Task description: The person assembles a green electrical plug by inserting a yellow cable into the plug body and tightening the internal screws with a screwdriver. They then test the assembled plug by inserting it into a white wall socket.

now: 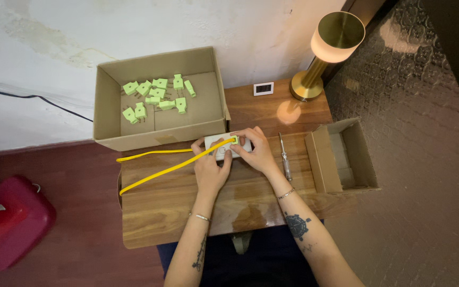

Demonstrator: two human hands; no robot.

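Observation:
My left hand [210,170] and my right hand [257,150] both grip a small white socket block [222,152] lying on the wooden table [176,212]. A green plug [234,140] sits at the block's top, under my right fingertips. Two yellow cables [155,173] run from it to the left across the table. A screwdriver [285,158] lies just right of my right hand.
An open cardboard box [107,106] at the back left holds several green plugs [158,95]. A smaller cardboard box [322,159] stands at the table's right edge. A brass lamp [328,45] and a small white display [263,89] stand at the back. A red object [6,223] rests on the floor left.

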